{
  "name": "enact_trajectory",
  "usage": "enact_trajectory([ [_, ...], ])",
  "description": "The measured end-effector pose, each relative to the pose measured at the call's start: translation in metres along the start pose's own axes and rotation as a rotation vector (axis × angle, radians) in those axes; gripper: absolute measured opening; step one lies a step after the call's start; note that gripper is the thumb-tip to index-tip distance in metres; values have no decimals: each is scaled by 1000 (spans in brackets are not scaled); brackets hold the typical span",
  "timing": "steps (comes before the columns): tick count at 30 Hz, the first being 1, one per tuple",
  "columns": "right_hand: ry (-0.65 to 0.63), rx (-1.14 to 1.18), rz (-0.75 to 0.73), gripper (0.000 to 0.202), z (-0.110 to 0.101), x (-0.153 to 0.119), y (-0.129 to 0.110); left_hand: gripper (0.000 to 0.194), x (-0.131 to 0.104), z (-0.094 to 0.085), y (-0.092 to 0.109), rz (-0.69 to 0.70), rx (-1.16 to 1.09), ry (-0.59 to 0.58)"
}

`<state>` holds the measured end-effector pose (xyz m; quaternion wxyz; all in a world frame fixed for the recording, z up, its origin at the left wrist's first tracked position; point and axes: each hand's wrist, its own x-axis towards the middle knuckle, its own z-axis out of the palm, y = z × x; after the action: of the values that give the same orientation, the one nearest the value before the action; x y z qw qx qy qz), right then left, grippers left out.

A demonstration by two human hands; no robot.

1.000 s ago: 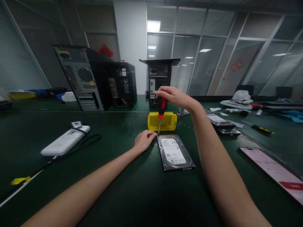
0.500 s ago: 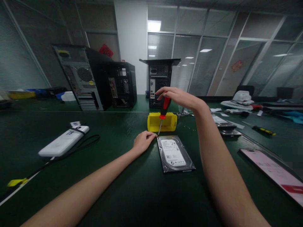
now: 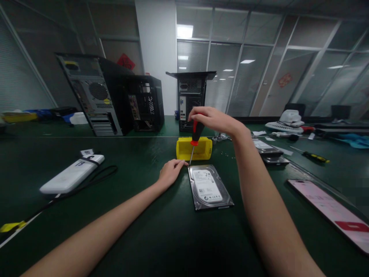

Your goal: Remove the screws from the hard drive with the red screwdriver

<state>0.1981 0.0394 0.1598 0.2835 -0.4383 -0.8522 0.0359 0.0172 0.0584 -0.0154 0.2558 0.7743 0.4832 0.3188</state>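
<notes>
A hard drive (image 3: 206, 186) with a white label lies flat on the dark green table. My right hand (image 3: 211, 118) is closed over the top of a red and black screwdriver (image 3: 197, 132), palm above the handle. The shaft slants down so that its tip meets the drive's far left corner. At that same corner are the fingertips of my left hand (image 3: 170, 170), drawn together beside the tip; whether they pinch anything small is hidden. Just behind the drive sits a yellow plastic box (image 3: 204, 149), partly covered by the screwdriver.
Computer cases (image 3: 98, 96) stand along the back. A white power bank (image 3: 72, 175) with a black cord lies left. On the right are stacked hard drives (image 3: 268, 150), a yellow-black screwdriver (image 3: 315, 157) and a phone (image 3: 325, 207). Small screws (image 3: 227, 156) lie right of the box.
The whole view has shifted slightly, so things sit a little further left. My right hand still grips the screwdriver, its tip at the same drive corner; the left hand stays beside it.
</notes>
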Motion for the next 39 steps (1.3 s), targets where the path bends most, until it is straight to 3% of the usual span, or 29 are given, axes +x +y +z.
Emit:
enact_trajectory([
  [10,23,-16,42,39,5,-1,-3,40,0,0,-1,-11,1,1],
  [17,91,-97,30,24,18,9,4,40,0,1,-1,-10,15,-7],
  [20,131,-111,42,23,19,9,2,41,1,2,-3,-8,14,-10],
  [26,84,120,10,25,21,11,0,41,1,2,-5,-7,-1,-11],
  [39,145,29,-71,22,24,13,-1,40,-1,1,0,-7,27,-13],
])
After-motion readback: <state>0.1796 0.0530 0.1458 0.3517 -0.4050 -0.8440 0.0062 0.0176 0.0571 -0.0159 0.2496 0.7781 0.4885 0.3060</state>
